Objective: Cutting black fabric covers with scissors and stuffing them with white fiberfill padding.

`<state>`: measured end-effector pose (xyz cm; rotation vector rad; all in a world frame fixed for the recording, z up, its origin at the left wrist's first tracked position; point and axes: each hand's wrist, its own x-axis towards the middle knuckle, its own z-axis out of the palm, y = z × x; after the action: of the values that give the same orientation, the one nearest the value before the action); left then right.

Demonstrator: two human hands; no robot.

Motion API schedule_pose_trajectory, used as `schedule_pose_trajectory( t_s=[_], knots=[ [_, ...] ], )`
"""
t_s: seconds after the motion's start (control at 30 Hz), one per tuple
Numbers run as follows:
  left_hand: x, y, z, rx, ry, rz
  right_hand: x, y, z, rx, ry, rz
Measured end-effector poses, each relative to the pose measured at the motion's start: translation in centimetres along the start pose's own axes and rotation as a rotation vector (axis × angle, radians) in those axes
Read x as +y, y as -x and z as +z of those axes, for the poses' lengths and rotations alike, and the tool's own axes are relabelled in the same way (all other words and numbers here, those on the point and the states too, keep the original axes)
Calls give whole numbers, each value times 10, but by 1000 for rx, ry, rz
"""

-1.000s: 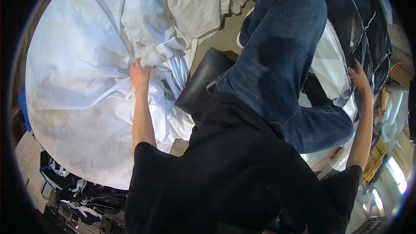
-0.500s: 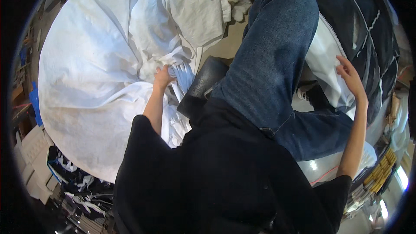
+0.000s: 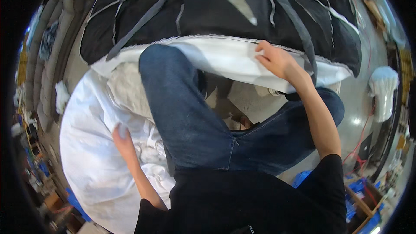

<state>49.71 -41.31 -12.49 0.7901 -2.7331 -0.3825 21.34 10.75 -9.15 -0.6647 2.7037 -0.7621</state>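
Note:
My left hand (image 3: pixel 124 141) is over a large, round, white stuffed fabric bag (image 3: pixel 91 147) at the left. Its fingers are curled around a small pale bit that is blurred, and I cannot make out what it is. My right hand (image 3: pixel 279 63) is above the white border (image 3: pixel 225 58) of a big black cover (image 3: pixel 203 13) in front of me. The fingers are bent and apart with nothing in them; whether they touch the cloth I cannot tell. White seams, a zipper-like edge and grey straps (image 3: pixel 294 21) run over the black cover.
My jeans-clad knees are spread between the bag and the cover. Beige cloth (image 3: pixel 130 89) lies by my left knee. Long grey cushions (image 3: pixel 54 52) line the far left. A clear-wrapped white bundle (image 3: pixel 384 91), a red cord (image 3: pixel 359 147) and a wooden crate (image 3: pixel 362 206) are at the right.
My view has swung right, bringing the black cover to the front. My left hand has come away from the light-blue gathered cloth. My right hand now reaches forward over the cover's white border.

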Motion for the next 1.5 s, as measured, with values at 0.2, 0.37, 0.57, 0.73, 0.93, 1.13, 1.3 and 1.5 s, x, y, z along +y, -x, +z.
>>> schedule_pose_trajectory(
  t_s=[0.2,0.37,0.57,0.73,0.93,1.13,1.3,1.5],
  knots=[
    [340,-133,9,-18,470,729,-4,22,8,100,198,-40],
    [443,-206,157,-31,164,1165,-24,23,-8,-41,109,44],
    [489,-216,203,-4,239,1425,-14,28,-17,-237,71,140],
    [474,-247,235,-200,123,1241,-24,23,-19,-230,83,102],
    [472,-200,202,-275,187,1255,-15,35,-3,-293,111,132],
    [487,-226,196,-373,-153,1256,-21,47,-22,-376,61,125],
    [493,-276,262,3,-310,1283,-37,42,-32,-222,160,94],
    [499,-217,213,-344,-484,1365,-18,40,-30,-276,82,160]
  ],
)
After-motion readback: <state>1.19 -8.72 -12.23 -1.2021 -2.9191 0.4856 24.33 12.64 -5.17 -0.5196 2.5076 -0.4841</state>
